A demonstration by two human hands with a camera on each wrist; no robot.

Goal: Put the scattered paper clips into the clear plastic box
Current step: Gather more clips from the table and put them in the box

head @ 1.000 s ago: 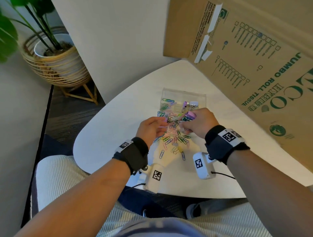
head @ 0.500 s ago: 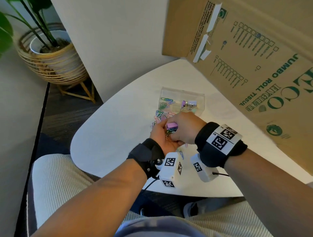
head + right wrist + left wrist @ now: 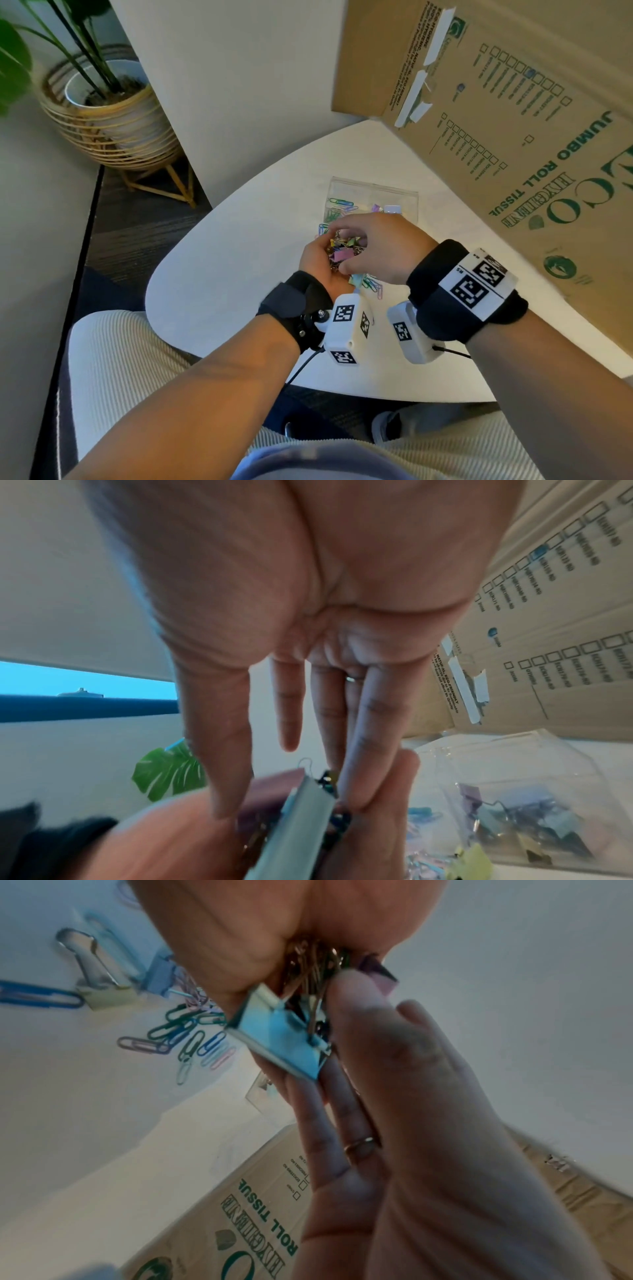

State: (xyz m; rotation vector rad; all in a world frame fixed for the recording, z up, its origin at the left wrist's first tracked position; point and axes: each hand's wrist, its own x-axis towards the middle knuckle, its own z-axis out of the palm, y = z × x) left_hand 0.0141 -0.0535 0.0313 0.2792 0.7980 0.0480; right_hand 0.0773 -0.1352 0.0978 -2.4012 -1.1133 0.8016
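Note:
My left hand [image 3: 318, 255] is cupped palm-up round a bunch of coloured paper clips and binder clips [image 3: 344, 248], just above the white table [image 3: 222, 291]. My right hand [image 3: 376, 246] lies over the bunch, thumb and fingers pinching it. The left wrist view shows a blue binder clip [image 3: 281, 1045] at the palm's edge with the right fingers [image 3: 394, 1083] against it. The clear plastic box [image 3: 373, 198] stands just beyond the hands, with several clips inside [image 3: 534, 829]. Loose clips [image 3: 371, 286] remain on the table under the right wrist.
A large tilted cardboard carton [image 3: 513, 137] stands along the table's right side, close to the clear box. A cream wall panel [image 3: 239, 85] rises behind the table. On the floor at far left is a potted plant [image 3: 113, 113]. More loose clips [image 3: 103, 988] lie on the table.
Both hands were spread over the scattered clips on the table. They have since closed together, the left turning palm-up with a bunch of clips and the right coming on top.

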